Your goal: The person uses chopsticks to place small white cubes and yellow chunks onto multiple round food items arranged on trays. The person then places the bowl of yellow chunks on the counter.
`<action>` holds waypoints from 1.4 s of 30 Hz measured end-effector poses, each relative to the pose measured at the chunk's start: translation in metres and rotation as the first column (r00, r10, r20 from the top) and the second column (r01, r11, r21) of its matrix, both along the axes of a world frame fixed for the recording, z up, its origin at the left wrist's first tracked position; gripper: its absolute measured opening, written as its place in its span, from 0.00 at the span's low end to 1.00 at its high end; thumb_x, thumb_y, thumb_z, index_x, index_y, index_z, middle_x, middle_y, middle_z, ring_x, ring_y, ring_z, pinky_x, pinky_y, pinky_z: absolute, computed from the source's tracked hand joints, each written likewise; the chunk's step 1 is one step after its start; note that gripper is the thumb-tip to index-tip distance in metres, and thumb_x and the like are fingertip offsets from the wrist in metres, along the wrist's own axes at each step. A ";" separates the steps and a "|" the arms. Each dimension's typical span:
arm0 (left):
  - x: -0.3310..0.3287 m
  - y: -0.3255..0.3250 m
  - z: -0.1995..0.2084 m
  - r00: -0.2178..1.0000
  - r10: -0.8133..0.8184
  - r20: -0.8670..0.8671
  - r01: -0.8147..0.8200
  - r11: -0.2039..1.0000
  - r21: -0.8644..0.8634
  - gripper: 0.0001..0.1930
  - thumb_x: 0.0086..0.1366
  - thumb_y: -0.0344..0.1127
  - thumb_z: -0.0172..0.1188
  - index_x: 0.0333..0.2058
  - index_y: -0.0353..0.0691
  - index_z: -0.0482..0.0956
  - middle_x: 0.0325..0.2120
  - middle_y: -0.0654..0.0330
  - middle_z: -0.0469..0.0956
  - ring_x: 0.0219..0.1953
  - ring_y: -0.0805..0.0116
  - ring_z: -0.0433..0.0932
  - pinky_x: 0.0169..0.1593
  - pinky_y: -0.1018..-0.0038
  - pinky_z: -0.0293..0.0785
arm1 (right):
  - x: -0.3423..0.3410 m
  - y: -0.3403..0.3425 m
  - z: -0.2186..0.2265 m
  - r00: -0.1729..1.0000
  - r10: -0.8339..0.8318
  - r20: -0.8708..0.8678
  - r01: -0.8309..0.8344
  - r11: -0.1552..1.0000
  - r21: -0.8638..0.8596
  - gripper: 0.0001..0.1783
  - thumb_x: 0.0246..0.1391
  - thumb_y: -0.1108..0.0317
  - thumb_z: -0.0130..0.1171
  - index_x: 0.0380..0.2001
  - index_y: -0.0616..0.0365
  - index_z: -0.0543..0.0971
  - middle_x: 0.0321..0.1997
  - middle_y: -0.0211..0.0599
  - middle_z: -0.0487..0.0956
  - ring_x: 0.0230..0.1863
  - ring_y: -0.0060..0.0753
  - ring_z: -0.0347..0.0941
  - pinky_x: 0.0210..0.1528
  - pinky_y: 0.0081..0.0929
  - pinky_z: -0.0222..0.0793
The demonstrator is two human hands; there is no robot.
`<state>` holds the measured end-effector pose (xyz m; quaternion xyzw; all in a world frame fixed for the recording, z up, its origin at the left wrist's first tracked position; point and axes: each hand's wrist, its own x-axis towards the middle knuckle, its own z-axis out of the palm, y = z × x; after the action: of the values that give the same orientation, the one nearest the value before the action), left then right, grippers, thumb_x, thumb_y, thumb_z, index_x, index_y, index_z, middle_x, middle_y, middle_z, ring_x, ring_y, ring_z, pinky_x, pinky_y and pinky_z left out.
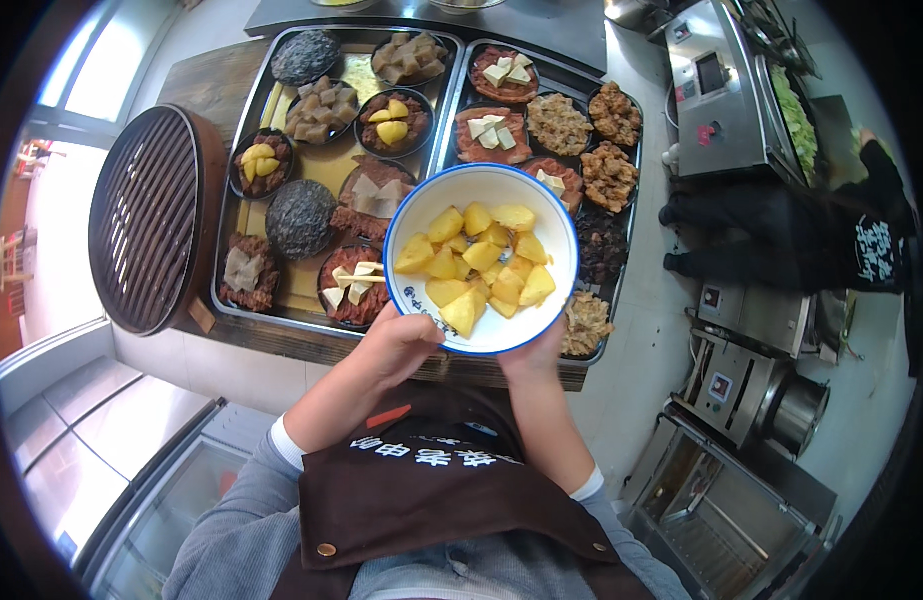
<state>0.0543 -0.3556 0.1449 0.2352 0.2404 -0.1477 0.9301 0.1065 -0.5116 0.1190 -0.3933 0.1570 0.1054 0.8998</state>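
A white bowl [405, 294] with a blue rim is held up in front of me, tilted so its inside shows. Yellow potato chunks [486, 262] lie in it. My left hand [399, 343] grips the near left side, thumb against the rim. My right hand [534, 356] holds the near right side from below, its fingers mostly hidden by the bowl. The ends of two light sticks, like chopsticks [361, 278], poke out left from beneath the bowl; what holds them is hidden. Below them a small black bowl of red meat [343, 308] carries pale cubes.
Two metal trays [326, 228] [468, 95] on a wooden table hold several small black bowls of meat and toppings. A round slatted wooden steamer [146, 220] stands at the left. Another person [796, 235] in dark clothes is by the steel kitchen machines [726, 90] at the right.
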 end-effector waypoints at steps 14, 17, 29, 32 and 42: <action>0.027 -0.018 -0.035 0.995 -0.085 -0.045 0.092 0.978 0.189 0.37 0.42 0.21 0.53 0.58 0.31 0.62 0.53 0.53 0.71 0.57 0.57 0.70 0.59 0.65 0.65 | 0.041 -0.033 0.046 0.596 0.787 0.162 0.322 -0.050 -0.945 0.18 0.39 0.68 0.69 0.38 0.53 0.78 0.39 0.29 0.75 0.44 0.36 0.69 0.45 0.34 0.61; 0.034 -0.032 -0.042 0.993 -0.074 -0.090 0.090 0.977 0.194 0.38 0.42 0.21 0.53 0.58 0.32 0.62 0.54 0.53 0.71 0.57 0.57 0.70 0.59 0.64 0.65 | 0.053 -0.052 0.036 0.555 0.791 0.260 0.323 0.084 -0.943 0.17 0.40 0.70 0.70 0.37 0.53 0.78 0.38 0.31 0.78 0.43 0.38 0.72 0.46 0.35 0.64; 0.078 -0.108 -0.054 0.977 0.148 -0.156 -0.108 0.965 0.237 0.38 0.44 0.21 0.52 0.60 0.33 0.60 0.56 0.53 0.70 0.58 0.56 0.69 0.59 0.62 0.67 | 0.260 -0.158 -0.118 0.820 0.491 0.295 0.315 0.045 -0.948 0.16 0.44 0.68 0.71 0.36 0.61 0.79 0.36 0.35 0.77 0.35 0.33 0.74 0.38 0.28 0.71; 0.089 -0.126 -0.058 0.976 0.188 -0.112 -0.161 0.963 0.218 0.36 0.46 0.21 0.54 0.59 0.32 0.61 0.55 0.52 0.70 0.56 0.55 0.71 0.58 0.59 0.68 | 0.260 -0.161 -0.126 0.738 0.621 0.263 0.390 -0.076 -0.918 0.16 0.44 0.64 0.70 0.35 0.59 0.80 0.38 0.36 0.78 0.45 0.40 0.71 0.47 0.35 0.68; 0.120 -0.147 -0.058 0.984 0.161 -0.079 -0.125 0.930 0.345 0.30 0.45 0.23 0.54 0.53 0.28 0.65 0.40 0.53 0.76 0.37 0.63 0.78 0.38 0.69 0.74 | 0.193 -0.157 0.019 0.424 0.905 0.023 0.232 -0.084 -0.969 0.19 0.38 0.67 0.70 0.38 0.57 0.80 0.38 0.33 0.76 0.43 0.39 0.70 0.45 0.35 0.66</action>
<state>0.1746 -0.5021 0.0868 0.3652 0.3276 -0.0484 0.8700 0.2998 -0.6688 0.1382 -0.8974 -0.3609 0.0717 0.2436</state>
